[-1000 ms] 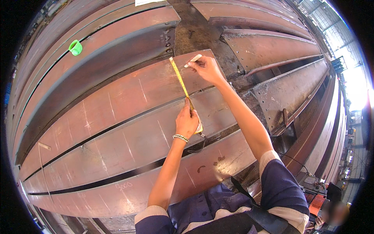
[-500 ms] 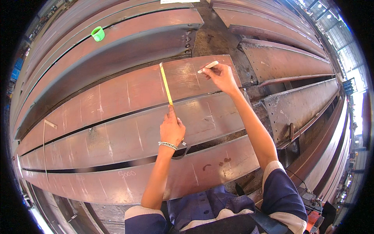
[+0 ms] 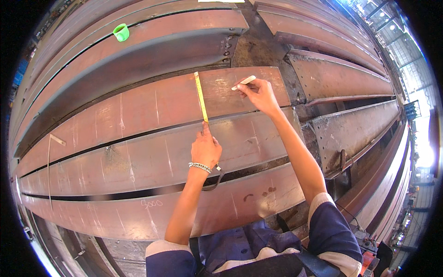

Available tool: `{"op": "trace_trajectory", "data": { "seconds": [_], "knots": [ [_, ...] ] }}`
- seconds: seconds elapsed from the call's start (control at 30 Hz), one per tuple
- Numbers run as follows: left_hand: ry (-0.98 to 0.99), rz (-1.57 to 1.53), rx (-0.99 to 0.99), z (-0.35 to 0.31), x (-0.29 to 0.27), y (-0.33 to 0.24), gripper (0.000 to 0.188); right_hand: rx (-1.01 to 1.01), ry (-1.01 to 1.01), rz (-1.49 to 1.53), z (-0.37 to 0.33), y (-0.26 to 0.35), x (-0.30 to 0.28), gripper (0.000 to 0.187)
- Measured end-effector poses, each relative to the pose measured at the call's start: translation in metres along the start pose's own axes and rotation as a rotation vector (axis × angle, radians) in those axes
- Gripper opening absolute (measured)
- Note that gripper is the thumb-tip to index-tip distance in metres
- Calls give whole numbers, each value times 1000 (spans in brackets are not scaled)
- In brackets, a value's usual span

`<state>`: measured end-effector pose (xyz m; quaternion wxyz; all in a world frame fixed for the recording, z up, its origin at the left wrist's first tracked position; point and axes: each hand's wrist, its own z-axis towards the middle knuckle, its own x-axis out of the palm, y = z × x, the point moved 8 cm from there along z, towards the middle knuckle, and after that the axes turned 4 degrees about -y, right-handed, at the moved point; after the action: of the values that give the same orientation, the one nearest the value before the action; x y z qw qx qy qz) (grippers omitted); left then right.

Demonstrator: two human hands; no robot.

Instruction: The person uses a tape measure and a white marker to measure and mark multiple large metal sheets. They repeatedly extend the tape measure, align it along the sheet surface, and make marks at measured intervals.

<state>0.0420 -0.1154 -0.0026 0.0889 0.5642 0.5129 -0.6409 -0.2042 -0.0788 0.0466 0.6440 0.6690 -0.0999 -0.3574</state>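
Observation:
My left hand (image 3: 206,150) is closed around a tape measure, its case mostly hidden in the palm. The yellow blade (image 3: 201,98) runs straight across the top face of a reddish-brown steel beam (image 3: 143,108), reaching its far edge. Along the blade's near end lies my index finger. To the right, my right hand (image 3: 262,96) pinches a short off-white chalk stick (image 3: 244,82) over the same beam. The chalk's tip points left, toward the blade; whether it touches the steel I cannot tell. Thin white lines mark this beam and the nearer ones.
A bright green cup (image 3: 121,33) stands on a farther beam. A thin square-shaped tool (image 3: 49,171) lies across the beams at left. Dark gaps separate the near beams (image 3: 221,143). More drilled beams (image 3: 355,134) lie to the right, past a dark gap.
My right hand has moved a little left and nearer with the chalk. My left hand stays on the tape measure at the beam. The whole view has shifted slightly.

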Motion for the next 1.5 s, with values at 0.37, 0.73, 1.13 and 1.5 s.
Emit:
{"op": "trace_trajectory", "data": {
  "seconds": [0.37, 0.73, 1.13, 1.5],
  "knots": [
    [9, 6, 12, 2, 2, 4, 72, -85, 91, -58, 9, 30, 40, 16],
    [98, 106, -11, -1, 3, 0, 70, -440, 316, -409, 52, 47, 128, 15],
    [86, -31, -10, -3, -1, 4, 67, -406, 415, -527, 64, 35, 145, 12],
    [78, -51, 3, -4, -4, 4, 66, -468, 443, -629, 62, 46, 155, 13]
  ]
}}
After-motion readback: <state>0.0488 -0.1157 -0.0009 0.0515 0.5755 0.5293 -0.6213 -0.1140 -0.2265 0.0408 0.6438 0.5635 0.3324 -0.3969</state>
